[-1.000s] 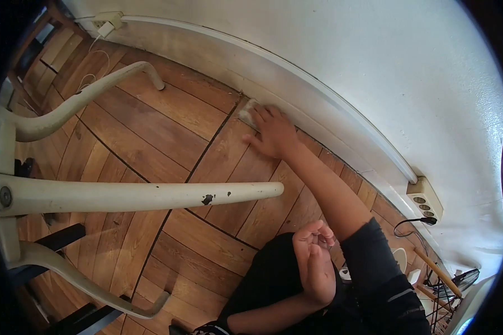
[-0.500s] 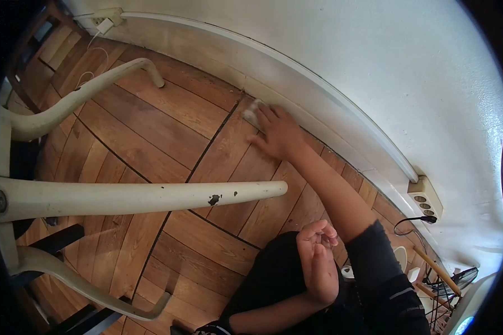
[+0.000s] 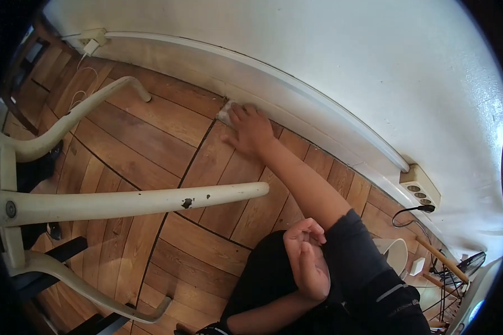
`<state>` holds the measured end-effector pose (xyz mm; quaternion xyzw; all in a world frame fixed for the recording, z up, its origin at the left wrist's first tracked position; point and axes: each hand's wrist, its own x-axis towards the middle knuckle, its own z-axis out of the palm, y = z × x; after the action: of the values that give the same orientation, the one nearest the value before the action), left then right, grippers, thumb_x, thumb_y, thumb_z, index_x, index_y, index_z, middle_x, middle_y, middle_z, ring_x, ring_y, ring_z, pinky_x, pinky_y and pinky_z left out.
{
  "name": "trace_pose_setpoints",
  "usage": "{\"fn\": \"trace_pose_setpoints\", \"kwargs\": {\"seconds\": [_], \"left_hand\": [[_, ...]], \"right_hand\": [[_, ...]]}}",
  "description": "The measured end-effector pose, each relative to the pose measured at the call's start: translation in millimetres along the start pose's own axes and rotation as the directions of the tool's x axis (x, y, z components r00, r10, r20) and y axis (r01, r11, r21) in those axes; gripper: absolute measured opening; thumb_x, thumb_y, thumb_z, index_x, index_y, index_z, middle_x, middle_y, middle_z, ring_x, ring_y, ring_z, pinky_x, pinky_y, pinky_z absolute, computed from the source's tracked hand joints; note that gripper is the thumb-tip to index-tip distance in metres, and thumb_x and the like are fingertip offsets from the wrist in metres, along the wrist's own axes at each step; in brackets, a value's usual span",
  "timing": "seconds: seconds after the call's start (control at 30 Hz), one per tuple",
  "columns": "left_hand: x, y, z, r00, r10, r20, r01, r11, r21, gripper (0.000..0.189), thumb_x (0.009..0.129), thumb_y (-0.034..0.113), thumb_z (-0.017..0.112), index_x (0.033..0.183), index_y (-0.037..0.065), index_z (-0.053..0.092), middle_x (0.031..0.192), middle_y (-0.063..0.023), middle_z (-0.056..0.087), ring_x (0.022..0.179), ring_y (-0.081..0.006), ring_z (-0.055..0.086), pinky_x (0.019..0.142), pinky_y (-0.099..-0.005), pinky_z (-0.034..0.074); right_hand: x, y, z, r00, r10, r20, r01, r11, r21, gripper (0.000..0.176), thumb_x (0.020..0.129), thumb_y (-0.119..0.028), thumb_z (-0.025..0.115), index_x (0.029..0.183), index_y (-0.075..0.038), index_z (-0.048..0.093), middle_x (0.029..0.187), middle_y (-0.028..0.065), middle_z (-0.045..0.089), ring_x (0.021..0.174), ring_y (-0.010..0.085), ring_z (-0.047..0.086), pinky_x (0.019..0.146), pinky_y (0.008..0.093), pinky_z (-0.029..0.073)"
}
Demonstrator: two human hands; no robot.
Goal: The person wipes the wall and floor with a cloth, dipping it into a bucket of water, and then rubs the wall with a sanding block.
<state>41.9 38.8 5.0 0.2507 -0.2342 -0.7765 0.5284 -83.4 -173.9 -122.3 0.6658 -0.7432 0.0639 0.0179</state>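
My right hand (image 3: 251, 129) reaches out along the foot of the wall, palm down on the wooden floor (image 3: 198, 187). Under its fingers is a whitish cloth (image 3: 224, 114), pressed to the boards close to the baseboard. Only a pale edge of it shows past the fingertips; the hand covers the rest. My left hand (image 3: 307, 259) is held above my dark-clothed leg, palm turned up and fingers curled in. Nothing shows in it.
A cream metal chair base (image 3: 223, 195) with chipped paint juts in from the left. Along the wall (image 3: 341, 56) are a socket strip (image 3: 420, 188) with a black plug and another outlet (image 3: 92, 38) with a cord. A cream container (image 3: 397, 255) and wooden sticks (image 3: 442, 259) are at right.
My right hand and the cloth have slid slightly along the baseboard toward the dark floor seam. The whole view has shifted a little. My left hand keeps its curled pose.
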Motion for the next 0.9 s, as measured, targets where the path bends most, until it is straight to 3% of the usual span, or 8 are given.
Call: {"fn": "trace_pose_setpoints", "kwargs": {"seconds": [0.2, 0.37, 0.47, 0.53, 0.6, 0.83, 0.9], "left_hand": [[-3.3, 3.1, 0.4, 1.0, 0.014, 0.005, -0.014, 0.998, -0.058, 0.035, 0.094, 0.027, 0.036, 0.118, 0.002, 0.039, 0.098, -0.0098, 0.045, 0.086, -0.0155, 0.042, 0.077, -0.0294, 0.035], [-7.2, 4.5, 3.6, 1.0, 0.001, 0.012, 0.0, 0.998, -0.06, 0.035, 0.093, 0.026, 0.035, 0.118, 0.001, 0.038, 0.097, -0.01, 0.045, 0.085, -0.0155, 0.042, 0.076, -0.0293, 0.035], [-4.1, 3.9, 3.7, 1.0, -0.01, 0.02, 0.011, 0.998, -0.055, 0.035, 0.093, 0.026, 0.035, 0.118, 0.001, 0.038, 0.097, -0.0101, 0.045, 0.085, -0.0158, 0.042, 0.076, -0.0294, 0.035], [-2.0, 2.6, 1.8, 1.0, -0.017, 0.024, 0.018, 0.998, -0.053, 0.035, 0.093, 0.026, 0.034, 0.117, 0.0, 0.038, 0.097, -0.0102, 0.045, 0.085, -0.016, 0.042, 0.076, -0.0295, 0.035], [0.3, 1.7, -1.0, 1.0, 0.015, 0.0, -0.015, 1.0, 0.001, 0.036, 0.093, 0.026, 0.034, 0.117, 0.0, 0.038, 0.097, -0.0104, 0.045, 0.086, -0.0166, 0.042, 0.076, -0.0296, 0.035], [3.8, 1.0, -0.2, 1.0, 0.005, -0.005, -0.005, 1.0, -0.031, 0.035, 0.093, 0.028, 0.035, 0.117, 0.002, 0.04, 0.099, -0.0088, 0.045, 0.088, -0.0156, 0.043, 0.076, -0.0292, 0.036], [2.2, 2.3, 0.4, 1.0, 0.03, 0.005, -0.03, 0.999, -0.017, 0.035, 0.093, 0.028, 0.035, 0.118, 0.004, 0.041, 0.1, -0.0073, 0.045, 0.088, -0.0145, 0.043, 0.076, -0.0289, 0.036]], "right_hand": [[-76.7, 37.4, -20.2, 0.991, 0.054, 0.119, -0.056, 0.998, 0.014, 0.071, 0.083, -0.056, 0.046, 0.133, -0.006, 0.038, 0.139, 0.0111, 0.036, 0.125, 0.0326, 0.034, 0.101, 0.0441, 0.032], [-74.3, 31.9, -19.5, 0.98, 0.117, 0.161, -0.123, 0.992, 0.027, 0.074, 0.084, -0.056, 0.044, 0.139, -0.009, 0.028, 0.143, 0.0122, 0.03, 0.126, 0.0344, 0.033, 0.102, 0.0447, 0.03], [-44.8, 11.3, -0.6, 0.989, 0.017, 0.147, -0.018, 1.0, 0.006, 0.076, 0.085, -0.058, 0.039, 0.142, -0.011, 0.021, 0.146, 0.0126, 0.023, 0.131, 0.034, 0.026, 0.105, 0.0455, 0.025], [-23.1, -7.2, 11.4, 0.995, -0.092, 0.04, 0.091, 0.996, 0.009, 0.076, 0.086, -0.06, 0.034, 0.143, -0.011, 0.02, 0.148, 0.012, 0.018, 0.136, 0.031, 0.018, 0.108, 0.0452, 0.02], [-2.5, -21.3, 18.5, 0.991, -0.124, 0.054, 0.118, 0.987, 0.111, 0.074, 0.087, -0.06, 0.031, 0.143, -0.011, 0.019, 0.149, 0.0116, 0.017, 0.138, 0.028, 0.013, 0.109, 0.0454, 0.016], [-29.2, -8.4, 10.4, 0.999, -0.03, 0.034, 0.026, 0.993, 0.113, 0.072, 0.088, -0.058, 0.031, 0.142, -0.011, 0.019, 0.149, 0.01, 0.017, 0.138, 0.0275, 0.014, 0.109, 0.046, 0.016], [-61.1, 14.1, -2.0, 0.984, 0.078, 0.162, -0.093, 0.992, 0.087, 0.071, 0.088, -0.056, 0.034, 0.142, -0.012, 0.022, 0.149, 0.0096, 0.018, 0.137, 0.0273, 0.015, 0.109, 0.046, 0.018]]}}
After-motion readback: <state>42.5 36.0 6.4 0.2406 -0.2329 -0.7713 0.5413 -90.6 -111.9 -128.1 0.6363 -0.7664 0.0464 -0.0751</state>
